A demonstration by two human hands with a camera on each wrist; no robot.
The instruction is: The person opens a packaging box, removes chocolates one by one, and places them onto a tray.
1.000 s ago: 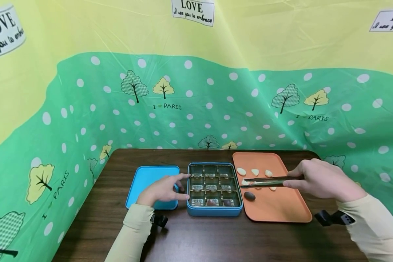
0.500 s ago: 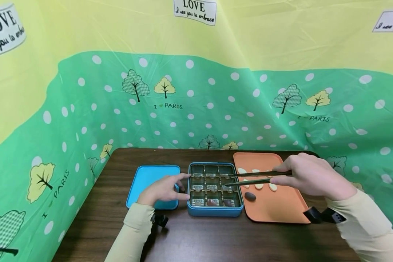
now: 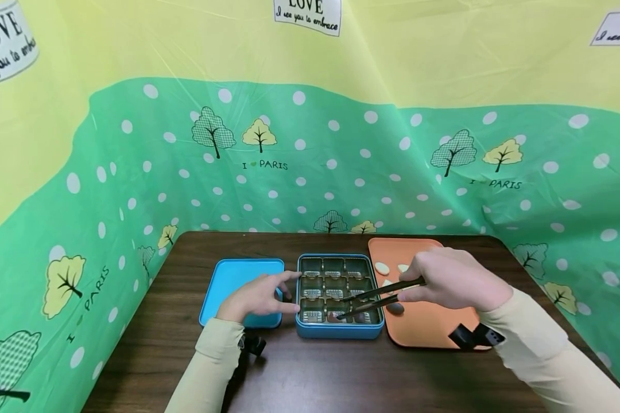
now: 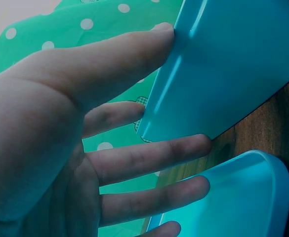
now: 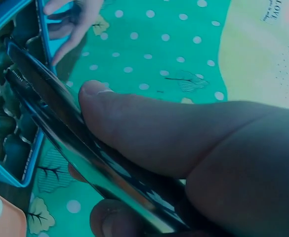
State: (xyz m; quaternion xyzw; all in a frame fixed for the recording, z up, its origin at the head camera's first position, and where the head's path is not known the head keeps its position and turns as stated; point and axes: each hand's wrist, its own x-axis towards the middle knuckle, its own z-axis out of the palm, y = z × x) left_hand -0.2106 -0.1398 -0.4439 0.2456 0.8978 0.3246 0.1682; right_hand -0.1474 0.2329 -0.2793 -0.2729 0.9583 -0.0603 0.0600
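Observation:
A blue box (image 3: 339, 331) with a dark divided insert stands at the table's middle. Reddish-brown pieces lie in its front-middle and front-right compartments. My right hand (image 3: 452, 279) grips metal tongs (image 3: 377, 294); their parted tips reach into the front row, the lower one at the front-middle compartment. Whether the tips touch the piece there, I cannot tell. In the right wrist view, thumb and fingers hold the tongs (image 5: 85, 143) from both sides. My left hand (image 3: 255, 298) rests thumb and fingertips against the box's left wall (image 4: 228, 54), fingers extended.
To the right lies an orange tray (image 3: 418, 335) with several white pieces (image 3: 382, 268) and a dark brown oval piece (image 3: 395, 308), partly hidden by the right hand and tongs. A blue lid (image 3: 248, 268) lies left of the box. A patterned cloth (image 3: 299, 160) hangs behind the table.
My right hand has carried the tongs left from the orange tray, across the box's right column, down to the front row. The left hand stays against the box.

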